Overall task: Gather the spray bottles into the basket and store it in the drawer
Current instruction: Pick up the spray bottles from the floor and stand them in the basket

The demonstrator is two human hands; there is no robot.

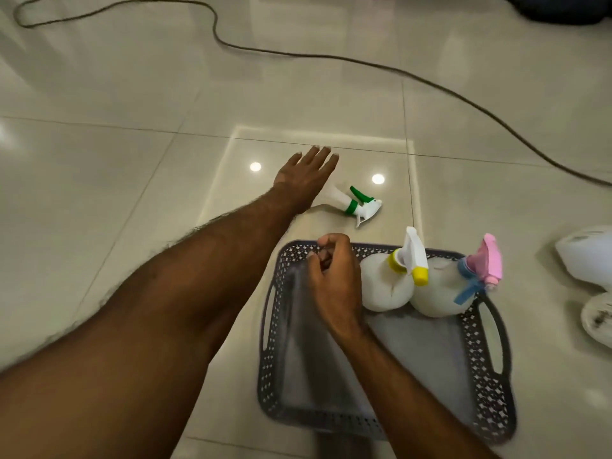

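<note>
**Two bottles in, one still on the floor**

Tiled floor under everything, a cable snaking across its far side. Near the front edge, a grey basket, with no drawer in view.

Progress, judged from the layout: roughly halfway through gathering. Two bottles upright at the basket's far-right corner, touching each other: yellow-capped bottle and pink-capped bottle. Third, green-capped bottle, lying on its side on the floor just beyond the basket's far edge. Left to do: that bottle in, then basket stored.

Left hand stretched out flat, fingers straight and together, over the green-capped bottle's body; contact likely but not certain, no grip closed round it. Right hand above the basket's far-left corner, fingers loosely curled, holding nothing visible.
</note>
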